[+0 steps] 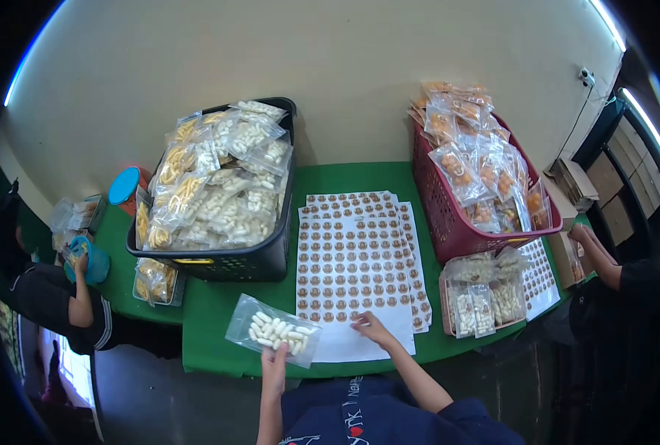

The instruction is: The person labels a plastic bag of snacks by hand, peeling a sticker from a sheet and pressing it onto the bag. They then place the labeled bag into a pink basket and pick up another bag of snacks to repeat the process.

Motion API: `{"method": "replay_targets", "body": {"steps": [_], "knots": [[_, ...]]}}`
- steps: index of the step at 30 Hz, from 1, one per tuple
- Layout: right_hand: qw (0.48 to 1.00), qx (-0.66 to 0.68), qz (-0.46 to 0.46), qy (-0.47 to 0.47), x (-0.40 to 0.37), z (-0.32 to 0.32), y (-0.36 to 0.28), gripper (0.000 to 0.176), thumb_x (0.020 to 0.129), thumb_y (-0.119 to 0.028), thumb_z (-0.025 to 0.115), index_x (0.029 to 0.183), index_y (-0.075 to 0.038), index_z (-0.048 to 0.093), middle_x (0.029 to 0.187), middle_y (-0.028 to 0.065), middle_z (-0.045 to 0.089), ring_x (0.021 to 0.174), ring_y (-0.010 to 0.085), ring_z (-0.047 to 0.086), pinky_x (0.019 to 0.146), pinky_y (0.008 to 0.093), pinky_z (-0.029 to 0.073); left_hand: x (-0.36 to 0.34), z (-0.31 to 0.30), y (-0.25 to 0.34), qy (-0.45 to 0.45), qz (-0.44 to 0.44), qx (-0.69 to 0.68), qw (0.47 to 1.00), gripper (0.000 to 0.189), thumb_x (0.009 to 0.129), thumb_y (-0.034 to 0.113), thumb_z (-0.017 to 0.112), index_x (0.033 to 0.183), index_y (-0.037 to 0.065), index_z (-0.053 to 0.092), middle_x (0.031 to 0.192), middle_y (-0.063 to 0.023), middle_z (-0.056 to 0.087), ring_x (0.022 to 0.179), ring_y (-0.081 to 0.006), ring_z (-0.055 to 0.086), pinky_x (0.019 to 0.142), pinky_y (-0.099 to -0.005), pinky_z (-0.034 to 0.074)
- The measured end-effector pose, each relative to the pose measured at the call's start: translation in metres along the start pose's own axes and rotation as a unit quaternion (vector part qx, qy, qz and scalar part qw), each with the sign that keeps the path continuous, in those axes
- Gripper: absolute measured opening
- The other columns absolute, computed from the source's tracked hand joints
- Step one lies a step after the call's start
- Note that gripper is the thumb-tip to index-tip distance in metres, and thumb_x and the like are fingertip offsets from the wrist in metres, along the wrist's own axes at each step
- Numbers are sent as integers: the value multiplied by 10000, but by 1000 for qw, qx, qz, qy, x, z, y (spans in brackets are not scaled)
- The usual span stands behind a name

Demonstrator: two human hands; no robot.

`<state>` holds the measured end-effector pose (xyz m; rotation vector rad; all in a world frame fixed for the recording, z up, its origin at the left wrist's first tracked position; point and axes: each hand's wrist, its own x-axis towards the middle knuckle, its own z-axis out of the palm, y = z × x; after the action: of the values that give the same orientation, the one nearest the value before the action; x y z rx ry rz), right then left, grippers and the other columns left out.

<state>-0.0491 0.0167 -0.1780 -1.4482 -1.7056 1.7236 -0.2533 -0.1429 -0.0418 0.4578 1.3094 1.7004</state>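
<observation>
My left hand pinches the lower edge of a clear plastic bag of white, finger-shaped pieces, thumb on top. The bag is tilted above the table's front edge. My right hand is over the lower part of a white sticker sheet with rows of round brown stickers. Its fingertips are bent together at the last sticker of the bottom row; the fine contact is too small to see. Below that row the sheet is bare white backing. More sticker sheets lie underneath, fanned out to the right.
A dark basket heaped with filled bags stands left; a maroon basket of orange-filled bags stands right. A small box of white-filled bags is nearer. Co-workers' arms show at both sides. A blue-lidded tub stands far left.
</observation>
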Motion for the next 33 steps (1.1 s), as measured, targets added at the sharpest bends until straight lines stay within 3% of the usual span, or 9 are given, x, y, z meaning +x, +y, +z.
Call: {"method": "replay_targets", "body": {"steps": [3,6,9,17,24,27,33], "knots": [[936,-230,-128,234,14,-2,49,392,714,-71,614,1065,15,462,959,138,469,881,283,516,735,341,452,-6,-7,1,42,34,-3,999,437,864,126,495,1261,25,342,1195,-89,463,1063,-174,481,894,-302,391],[925,-259,-119,251,2,1,36,376,688,-20,579,1043,9,459,960,151,438,890,329,499,740,390,442,-7,-7,4,76,41,-35,996,449,876,136,486,1274,23,312,1219,-89,435,1071,-158,467,901,-298,383],[926,-312,-108,181,4,-4,31,348,684,-8,570,1014,-11,459,981,161,444,895,342,498,734,415,439,-8,2,5,108,36,-40,993,438,882,170,486,1268,39,326,1198,-86,447,1065,-167,473,893,-312,395],[940,-280,-86,178,17,-4,35,320,680,21,551,985,-9,460,1006,170,443,888,346,507,731,420,444,-15,34,-6,107,40,-29,993,462,875,156,499,1275,15,316,1209,-104,438,1073,-170,459,900,-308,385],[944,-281,-93,148,21,-11,35,318,670,33,563,967,-3,453,1011,176,439,902,354,504,736,424,441,-23,27,-19,150,57,4,987,415,879,170,491,1241,17,358,1181,-82,466,1057,-158,481,890,-302,401],[954,-257,-81,130,27,-16,36,322,648,30,584,939,-29,459,986,153,441,879,330,508,725,401,444,-23,27,-16,161,58,7,985,416,878,177,495,1236,12,363,1176,-82,467,1055,-157,481,896,-301,397],[966,-201,-151,57,36,-32,51,384,591,1,650,930,-79,488,893,81,452,808,218,502,699,322,448,-18,35,-11,165,42,-32,985,419,874,175,504,1235,10,369,1182,-93,465,1054,-168,477,890,-309,396]]}}
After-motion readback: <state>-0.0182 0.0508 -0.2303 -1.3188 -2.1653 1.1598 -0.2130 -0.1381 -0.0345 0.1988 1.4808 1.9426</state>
